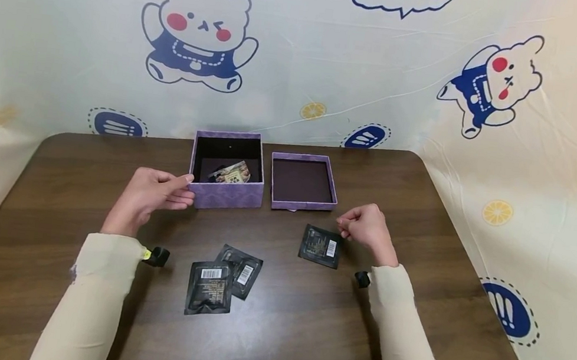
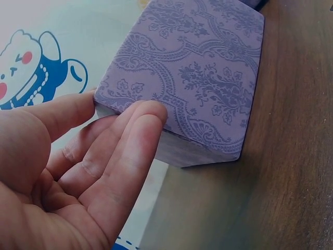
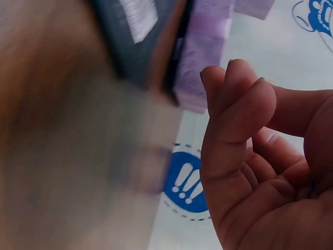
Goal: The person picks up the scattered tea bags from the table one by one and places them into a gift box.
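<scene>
At the back of the table stands an open purple patterned box (image 1: pixel 228 195), dark inside, with a small printed packet (image 1: pixel 236 174) lying in it. My left hand (image 1: pixel 161 192) grips the box's near left corner, thumb at the rim and fingers against the side. In the left wrist view, the fingertips (image 2: pixel 148 112) are right at the box's edge. My right hand (image 1: pixel 365 227) hovers beside a black sachet (image 1: pixel 319 246) with a barcode label. Its thumb and fingers are bent together, and nothing shows between them in the right wrist view, where the sachet (image 3: pixel 132 36) appears apart from them.
A shallow purple lid (image 1: pixel 305 183), inside facing up, lies right of the box. Two more black sachets (image 1: pixel 208 298) overlap on the table (image 1: pixel 292 335) in front. Behind the table hangs a printed cloth (image 1: pixel 292 55) with cartoon bears.
</scene>
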Demonstrator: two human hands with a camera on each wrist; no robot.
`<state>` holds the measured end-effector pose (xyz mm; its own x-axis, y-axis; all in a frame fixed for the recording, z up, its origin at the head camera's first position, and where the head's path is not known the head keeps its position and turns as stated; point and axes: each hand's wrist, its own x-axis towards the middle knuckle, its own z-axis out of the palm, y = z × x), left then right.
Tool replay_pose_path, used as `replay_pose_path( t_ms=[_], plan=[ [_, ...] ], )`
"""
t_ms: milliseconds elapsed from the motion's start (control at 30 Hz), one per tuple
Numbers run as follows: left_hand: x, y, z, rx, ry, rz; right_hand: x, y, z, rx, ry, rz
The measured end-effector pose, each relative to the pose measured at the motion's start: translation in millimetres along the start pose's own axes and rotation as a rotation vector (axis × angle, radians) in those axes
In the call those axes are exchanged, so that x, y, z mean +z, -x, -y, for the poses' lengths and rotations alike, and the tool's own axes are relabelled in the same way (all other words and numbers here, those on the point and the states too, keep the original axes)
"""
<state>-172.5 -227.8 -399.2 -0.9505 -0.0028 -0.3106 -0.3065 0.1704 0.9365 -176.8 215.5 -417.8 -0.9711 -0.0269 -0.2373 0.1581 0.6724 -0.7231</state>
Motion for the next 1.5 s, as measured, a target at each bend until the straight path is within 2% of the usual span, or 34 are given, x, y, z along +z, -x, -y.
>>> replay_pose_path(
  t_ms=[167,433,667,867,1133,1333,1500],
  plan=[
    [1.0,-0.5,-1.6,-0.002,0.007,-0.004,0.8,-2.9,-13.6,0.044,0.031,0.026],
    [0.1,-0.5,-0.1,-0.019,-0.006,-0.005,3.1,-2.7,-20.9,0.056,0.127,0.038],
    [0.3,-0.2,1.0,-0.019,-0.003,-0.005,2.6,-1.9,-23.6,0.082,0.127,0.055],
    [0.1,0.4,-0.2,-0.012,-0.004,-0.017,3.9,-3.6,-25.5,0.07,0.129,0.072],
    [-1.0,1.2,3.0,-0.021,0.023,-0.007,4.8,-1.7,-25.4,0.051,0.074,0.072],
    [-1.0,0.9,3.3,-0.012,0.032,0.001,2.5,-2.3,-26.6,0.01,0.018,0.104],
    [-0.1,0.3,1.5,-0.008,0.029,0.004,2.9,-3.7,-29.3,0.019,-0.037,0.125]
  ],
)
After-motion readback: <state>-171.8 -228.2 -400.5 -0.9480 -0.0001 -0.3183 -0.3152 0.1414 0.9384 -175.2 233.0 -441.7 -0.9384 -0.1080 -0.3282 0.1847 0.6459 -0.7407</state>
